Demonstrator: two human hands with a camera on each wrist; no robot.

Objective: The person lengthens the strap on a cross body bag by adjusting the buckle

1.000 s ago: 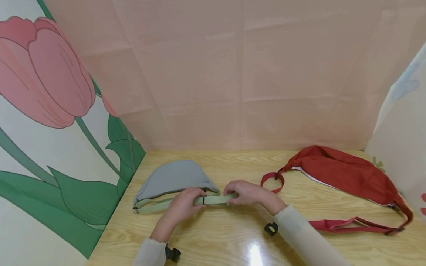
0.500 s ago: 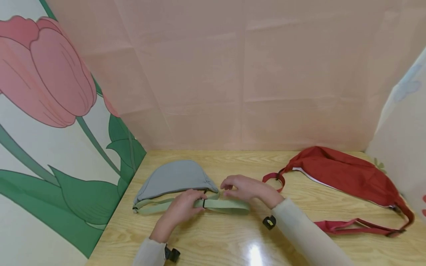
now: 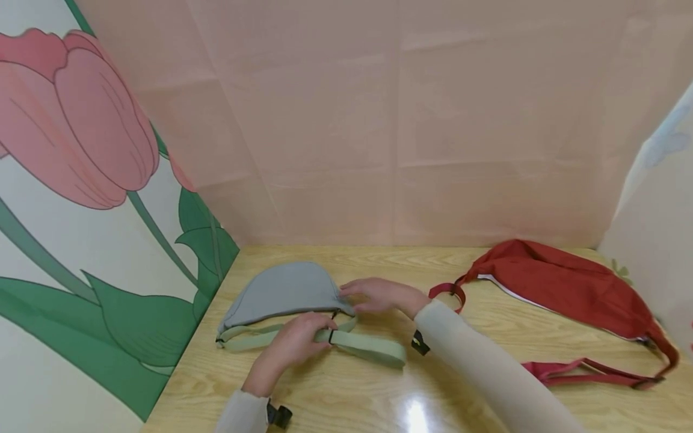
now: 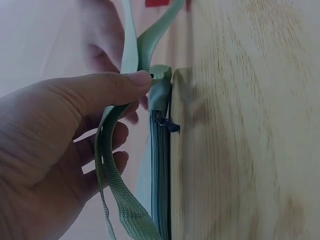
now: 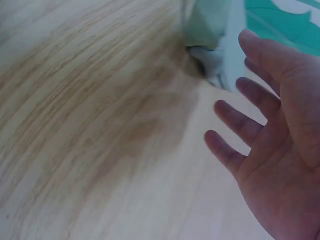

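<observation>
A grey-blue waist bag (image 3: 287,288) lies at the left of the table, its curved top toward the back wall. My left hand (image 3: 300,337) pinches its pale green strap (image 3: 373,347) between thumb and fingers, close to a small black slider. To the right of that grip the strap stands out in a loop. In the left wrist view a dark zipper pull (image 4: 167,124) hangs at the end of the bag's zip. My right hand (image 3: 381,294), fingers apart and slightly bent, is at the bag's right end, fingertips right by its corner.
On the right of the wooden table (image 3: 346,403) lies a red waist bag (image 3: 563,288), its red strap (image 3: 585,376) spread toward the front. A pinkish sheet (image 3: 395,120) hangs behind, and a tulip-printed panel (image 3: 97,252) stands at the left.
My right hand has let go of the strap and moved left to the bag's right end. The freed strap loop has swung out and dropped. My left hand keeps its pinch.
</observation>
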